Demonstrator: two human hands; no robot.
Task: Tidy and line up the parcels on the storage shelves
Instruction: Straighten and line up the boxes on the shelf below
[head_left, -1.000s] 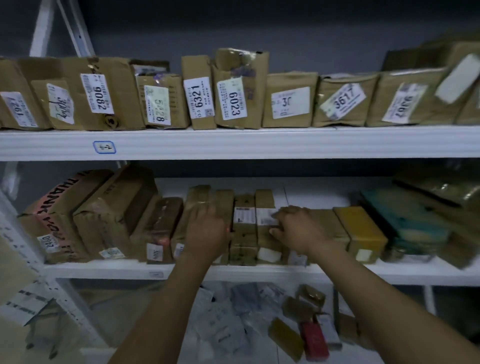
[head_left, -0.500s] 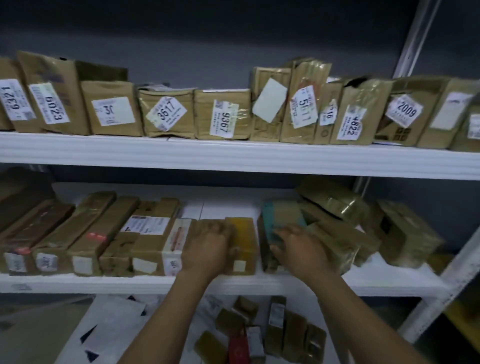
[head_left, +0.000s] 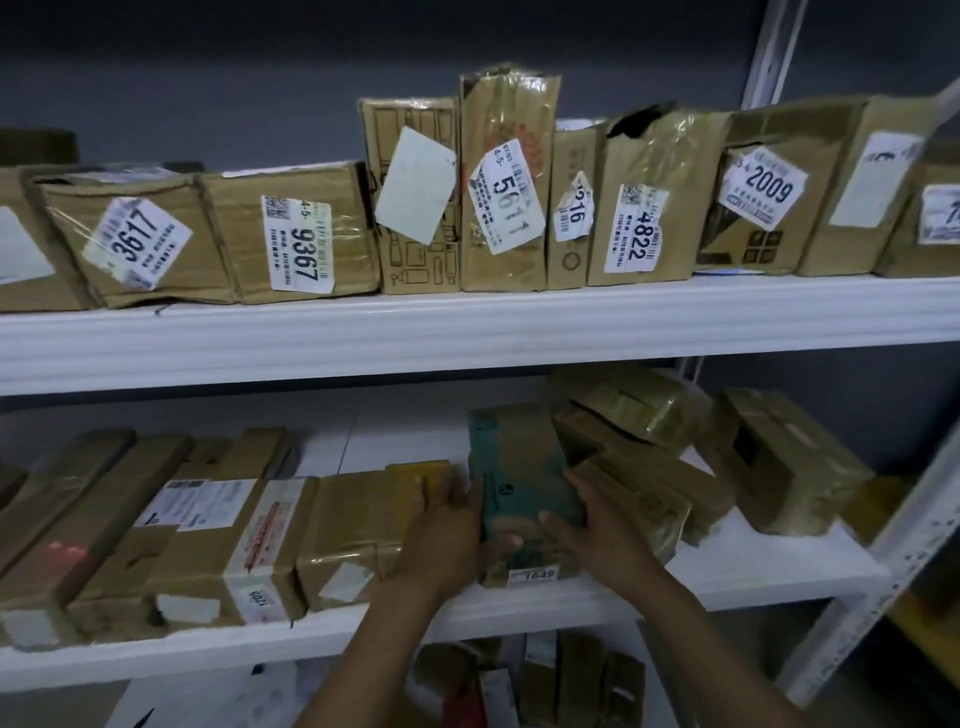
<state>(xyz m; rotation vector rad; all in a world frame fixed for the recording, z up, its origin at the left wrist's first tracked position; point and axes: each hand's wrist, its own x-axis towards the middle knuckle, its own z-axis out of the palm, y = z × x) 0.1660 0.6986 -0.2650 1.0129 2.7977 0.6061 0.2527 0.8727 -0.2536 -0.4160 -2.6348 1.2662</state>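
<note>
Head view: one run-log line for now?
left hand: grips teal parcel | right hand: grips same parcel | location: middle shelf, front edge

A teal-topped parcel (head_left: 514, 457) lies on the middle shelf (head_left: 753, 566) among brown taped parcels (head_left: 353, 519).

It's dim where I work. The upper shelf (head_left: 467, 332) catches most light on its white front edge. Above it, the taped parcels (head_left: 665, 156) give faint glare; below it, everything sits shadowed and softly blurred. Right of it, the post (head_left: 769, 52) leans, lens-bent.
</note>
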